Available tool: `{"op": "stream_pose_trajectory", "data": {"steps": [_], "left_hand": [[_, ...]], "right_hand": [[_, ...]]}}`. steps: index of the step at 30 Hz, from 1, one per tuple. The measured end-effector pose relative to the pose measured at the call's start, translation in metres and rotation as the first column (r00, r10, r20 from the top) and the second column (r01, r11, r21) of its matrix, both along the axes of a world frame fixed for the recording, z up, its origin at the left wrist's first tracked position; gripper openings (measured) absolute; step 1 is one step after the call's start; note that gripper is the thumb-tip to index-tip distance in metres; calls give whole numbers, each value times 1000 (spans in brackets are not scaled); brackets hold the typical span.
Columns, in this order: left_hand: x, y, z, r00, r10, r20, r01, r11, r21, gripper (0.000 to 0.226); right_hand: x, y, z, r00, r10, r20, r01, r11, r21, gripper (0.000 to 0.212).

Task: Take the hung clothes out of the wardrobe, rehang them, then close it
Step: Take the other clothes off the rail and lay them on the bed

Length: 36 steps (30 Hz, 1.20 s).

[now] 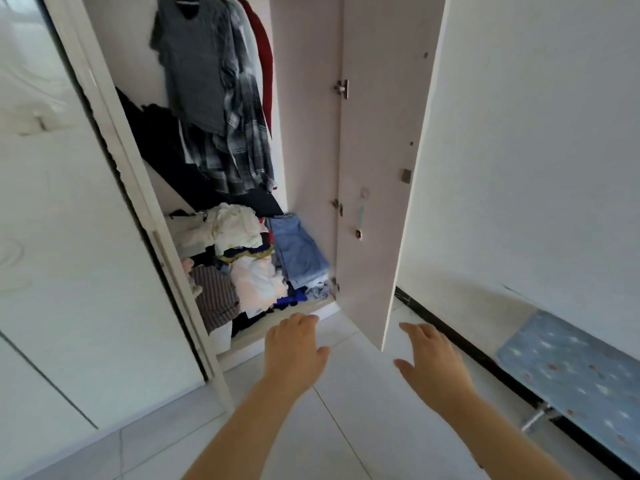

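Observation:
The white wardrobe stands with its right door (377, 161) swung wide. Inside at the top hang a grey T-shirt (194, 64), a grey plaid shirt (242, 133) and a red garment (263, 53). A dark garment (156, 133) hangs to their left. My left hand (294, 348) reaches forward below the wardrobe's floor edge, fingers relaxed, holding nothing. My right hand (433, 358) is spread, just right of the door's lower edge and apart from it.
A heap of folded and loose clothes (249, 268) fills the wardrobe bottom, with blue jeans (298, 251) on the right. A blue patterned ironing board (571, 368) stands low along the right wall. White tiled floor (311, 427) lies underfoot. A closed door panel (69, 237) is left.

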State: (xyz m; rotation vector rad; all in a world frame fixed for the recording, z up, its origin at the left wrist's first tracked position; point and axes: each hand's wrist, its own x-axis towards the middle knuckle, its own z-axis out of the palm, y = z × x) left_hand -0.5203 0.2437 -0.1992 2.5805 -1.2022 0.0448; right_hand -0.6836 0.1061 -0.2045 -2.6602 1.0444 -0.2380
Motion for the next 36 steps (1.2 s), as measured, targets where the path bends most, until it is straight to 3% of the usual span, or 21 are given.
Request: {"op": "stream_pose_trajectory", "data": {"steps": [9, 14, 21, 30, 36], "left_hand": [[152, -81, 16, 993, 117, -7, -117, 989, -96, 41], [230, -120, 37, 990, 142, 15, -137, 976, -172, 45], [331, -167, 63, 966, 253, 44, -234, 938, -255, 44], [449, -224, 119, 884, 459, 89, -407, 849, -338, 50], [514, -240, 162, 811, 564, 155, -470, 787, -399, 54]], "right_hand": [[165, -97, 23, 993, 113, 22, -110, 989, -98, 61], [256, -139, 52, 976, 186, 110, -170, 976, -134, 58], [388, -202, 78, 936, 334, 111, -311, 933, -182, 58], [552, -265, 143, 766, 615, 189, -556, 780, -288, 57], [642, -274, 185, 645, 724, 243, -616, 681, -396, 59]]}}
